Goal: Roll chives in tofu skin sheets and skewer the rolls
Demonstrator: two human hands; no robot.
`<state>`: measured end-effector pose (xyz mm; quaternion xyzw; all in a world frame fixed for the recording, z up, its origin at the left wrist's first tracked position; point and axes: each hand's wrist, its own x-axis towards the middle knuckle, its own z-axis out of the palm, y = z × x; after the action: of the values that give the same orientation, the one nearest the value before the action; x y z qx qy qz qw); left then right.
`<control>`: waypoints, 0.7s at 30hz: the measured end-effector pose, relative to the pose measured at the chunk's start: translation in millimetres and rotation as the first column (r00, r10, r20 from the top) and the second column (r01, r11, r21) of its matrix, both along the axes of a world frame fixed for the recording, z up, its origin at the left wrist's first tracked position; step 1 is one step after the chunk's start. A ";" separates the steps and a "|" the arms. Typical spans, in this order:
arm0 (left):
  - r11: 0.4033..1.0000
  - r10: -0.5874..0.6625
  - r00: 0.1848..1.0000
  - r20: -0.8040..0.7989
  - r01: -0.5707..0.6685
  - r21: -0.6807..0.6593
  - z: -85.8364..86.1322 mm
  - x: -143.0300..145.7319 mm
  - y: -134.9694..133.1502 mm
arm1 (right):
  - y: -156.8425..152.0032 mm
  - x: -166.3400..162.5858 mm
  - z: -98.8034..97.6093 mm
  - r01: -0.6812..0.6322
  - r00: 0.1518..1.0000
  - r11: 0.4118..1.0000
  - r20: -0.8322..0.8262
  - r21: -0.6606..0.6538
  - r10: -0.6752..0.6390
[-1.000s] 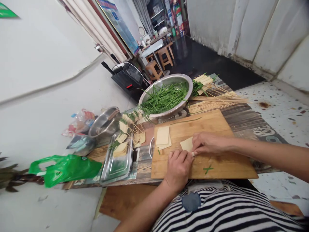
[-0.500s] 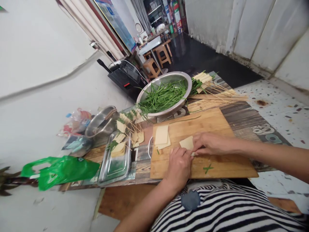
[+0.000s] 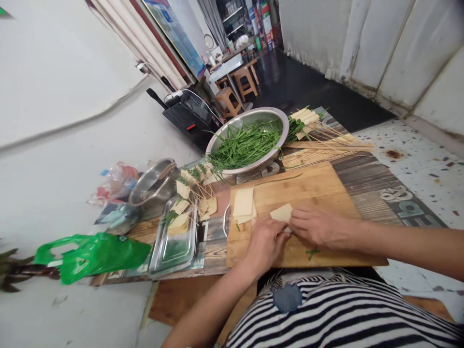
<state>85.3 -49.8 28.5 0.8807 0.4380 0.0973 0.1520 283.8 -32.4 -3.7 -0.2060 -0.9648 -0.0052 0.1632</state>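
Observation:
A pale tofu sheet point(image 3: 282, 212) lies on the wooden cutting board point(image 3: 319, 186), and both my hands meet at its near edge. My left hand point(image 3: 266, 241) has its fingers curled onto that edge. My right hand point(image 3: 317, 227) pinches the same edge from the right, fingers bent. What lies under the fingers is hidden. A small stack of tofu sheets point(image 3: 243, 204) rests on the board's left part. A few green chive bits point(image 3: 311, 252) lie on the board close to my right wrist.
A steel bowl of chives point(image 3: 246, 141) stands beyond the board, with bamboo skewers point(image 3: 326, 145) and finished rolls point(image 3: 304, 117) to its right. A metal tray point(image 3: 174, 239) with skewered rolls lies left of the board. A green plastic bag point(image 3: 94, 253) and a smaller steel bowl point(image 3: 154, 183) sit further left.
Both hands have stayed at the tofu sheet's near edge, closing in together. My right hand shifted slightly toward me and now covers part of the chive bits.

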 end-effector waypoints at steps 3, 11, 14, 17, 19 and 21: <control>0.990 0.052 0.998 0.034 -0.056 0.130 -8.3 -1.9 -12.2 | 7.0 -1.5 7.6 -0.001 1.000 0.996 0.025 -0.089 0.003; 0.936 -0.012 0.994 -0.108 0.049 0.349 -13.9 -3.3 -18.4 | 12.1 -0.5 12.7 0.004 0.998 0.995 0.060 -0.101 0.002; 0.948 0.004 0.993 -0.114 0.032 0.316 -9.8 -1.2 -14.4 | 8.9 1.1 2.8 0.073 0.997 0.996 0.018 -0.053 -0.072; 0.961 0.033 0.997 -0.074 -0.011 0.276 -6.7 0.5 -10.1 | 3.8 4.0 0.6 0.106 0.994 0.993 -0.033 -0.057 -0.108; 0.967 0.035 0.998 -0.046 -0.022 0.253 -6.6 0.3 -7.6 | 2.1 5.1 4.6 0.090 0.995 0.992 -0.033 -0.090 -0.093; 0.969 0.033 0.999 -0.035 -0.023 0.247 -8.4 -0.7 -6.5 | 3.8 4.8 10.9 0.078 0.996 0.987 -0.025 -0.139 -0.082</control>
<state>84.6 -56.2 20.1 0.8883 0.4376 0.1361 0.0314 288.5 -28.6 7.2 -0.2554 -0.9512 0.0579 0.1630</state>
